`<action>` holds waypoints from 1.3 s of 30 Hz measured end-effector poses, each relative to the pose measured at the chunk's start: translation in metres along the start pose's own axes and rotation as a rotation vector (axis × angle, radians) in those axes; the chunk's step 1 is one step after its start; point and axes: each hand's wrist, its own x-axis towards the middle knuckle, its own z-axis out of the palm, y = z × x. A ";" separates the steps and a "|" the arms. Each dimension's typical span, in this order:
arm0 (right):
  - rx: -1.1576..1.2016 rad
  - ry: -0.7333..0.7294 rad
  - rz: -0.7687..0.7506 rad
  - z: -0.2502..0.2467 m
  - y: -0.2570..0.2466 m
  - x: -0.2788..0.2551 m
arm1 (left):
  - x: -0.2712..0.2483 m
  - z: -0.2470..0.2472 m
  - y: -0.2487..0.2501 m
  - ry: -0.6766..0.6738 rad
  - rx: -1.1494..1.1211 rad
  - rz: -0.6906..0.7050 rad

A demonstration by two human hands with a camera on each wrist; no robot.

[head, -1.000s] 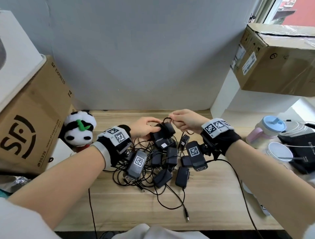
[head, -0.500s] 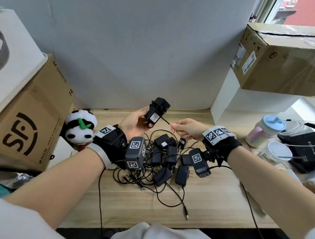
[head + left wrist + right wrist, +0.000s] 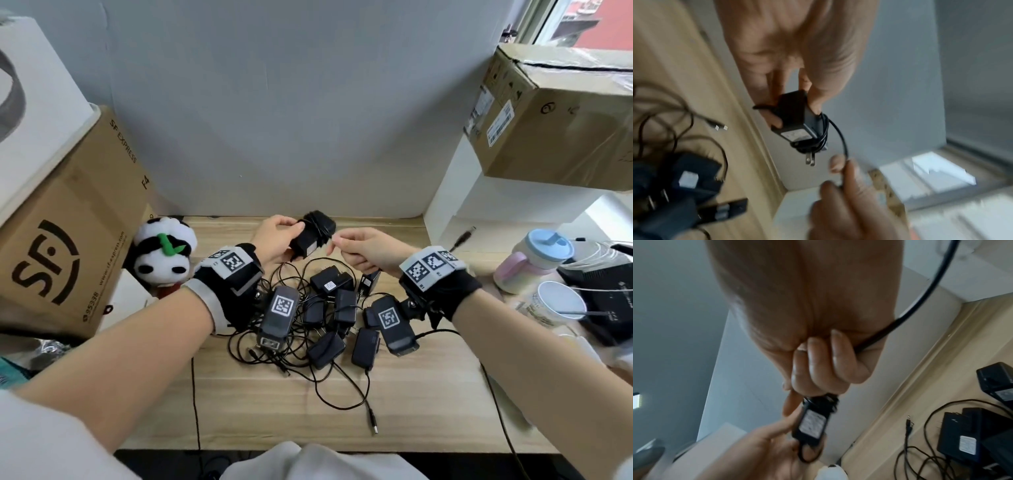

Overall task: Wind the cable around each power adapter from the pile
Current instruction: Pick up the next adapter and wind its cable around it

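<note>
My left hand (image 3: 274,236) grips a black power adapter (image 3: 312,233) above the back of the wooden desk (image 3: 428,411). Several turns of its thin black cable (image 3: 840,134) lie wound round the adapter's (image 3: 795,120) plug end, prongs bare. My right hand (image 3: 359,248), just right of the adapter (image 3: 813,421), pinches the loose cable (image 3: 925,300) between curled fingers (image 3: 828,360); the free plug end (image 3: 464,236) swings out to the right. Below both hands lies the pile of black adapters (image 3: 342,308) with tangled cables.
A plush panda (image 3: 164,253) and an SF Express carton (image 3: 65,240) stand at the left. A taped cardboard box (image 3: 561,116) sits on a white shelf at the right, with a pastel cup (image 3: 534,260), a white bowl (image 3: 561,301) and black gear below.
The left hand lifted the adapter off the pile, raised it high, then lowered it a little. The right hand kept pinching the cable and came back close beside it; another turn looks wound.
</note>
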 end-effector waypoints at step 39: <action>0.111 0.235 0.085 0.003 0.027 -0.015 | -0.018 0.007 -0.008 -0.412 -0.275 -0.197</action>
